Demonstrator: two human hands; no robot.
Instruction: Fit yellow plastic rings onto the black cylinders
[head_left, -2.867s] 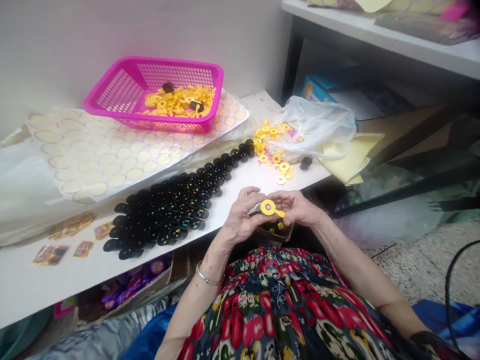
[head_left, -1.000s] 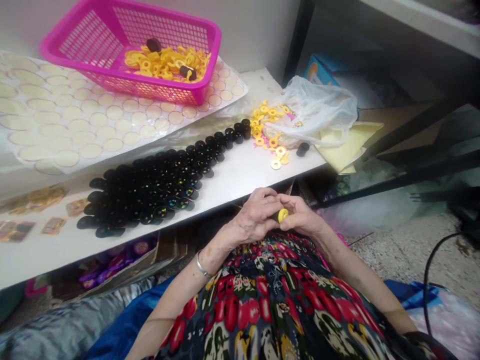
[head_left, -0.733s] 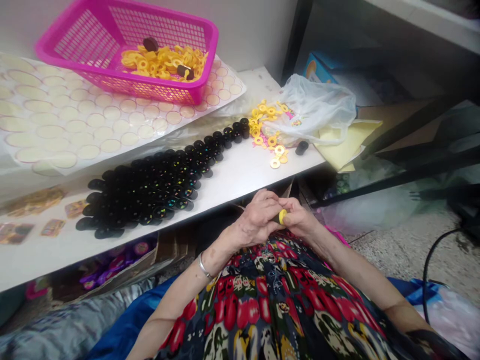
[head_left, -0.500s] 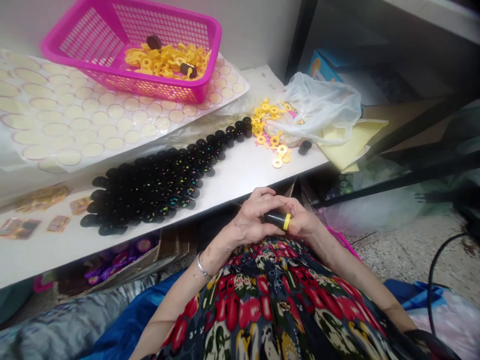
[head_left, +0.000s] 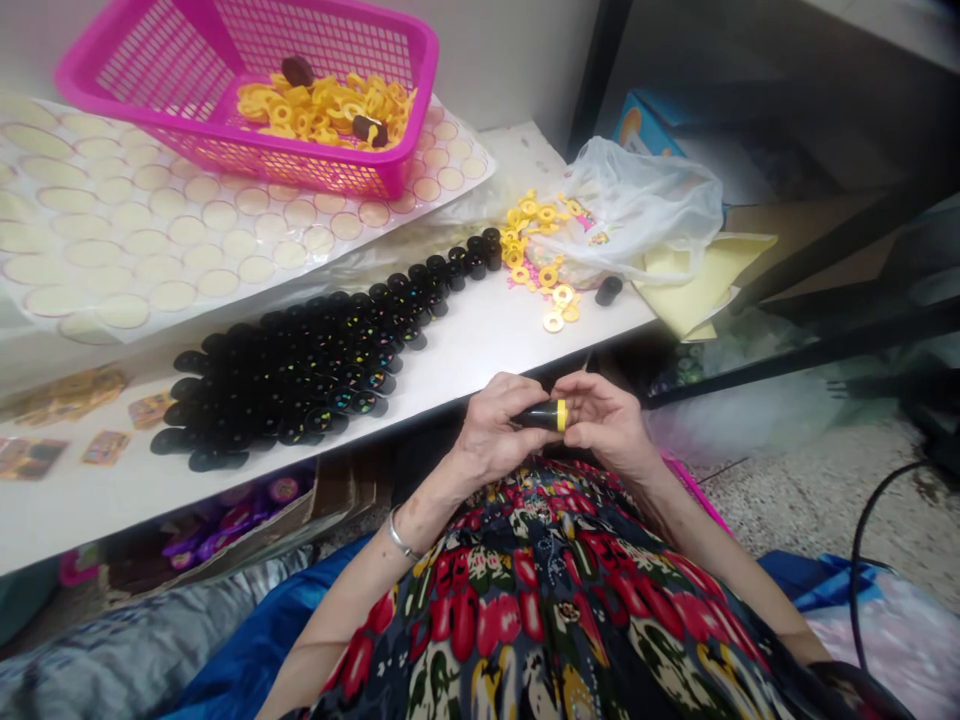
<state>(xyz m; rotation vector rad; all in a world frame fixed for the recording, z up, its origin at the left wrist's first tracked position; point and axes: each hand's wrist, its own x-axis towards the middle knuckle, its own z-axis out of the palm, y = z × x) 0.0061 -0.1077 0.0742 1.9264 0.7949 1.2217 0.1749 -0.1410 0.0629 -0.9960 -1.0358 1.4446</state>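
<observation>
Over my lap, just off the table's front edge, my left hand (head_left: 499, 420) is closed around a small black tube (head_left: 538, 416) that lies sideways. Its right end carries a yellow ring (head_left: 561, 415). Curled in from the right, my right hand (head_left: 606, 420) has its fingertips and thumb around the yellow end. The inside of that grip is partly hidden. On the table stand many black tubes (head_left: 300, 370) packed in a long group, some with bright specks on top. Loose yellow ring pieces (head_left: 553, 321) lie to their right, beside a single black tube (head_left: 608, 291).
A pink basket (head_left: 390, 172) holding yellow pieces rests on a sheet of round stickers (head_left: 217, 253). A clear plastic bag (head_left: 652, 200) and yellow paper (head_left: 690, 300) are at the right. Small printed cards (head_left: 105, 448) lie left. Under the table is a box with purple packets (head_left: 232, 525).
Both hands and the tube have shifted slightly left and up. The tube has turned more level, and my right hand's fingers have drawn back from over it to its yellow end.
</observation>
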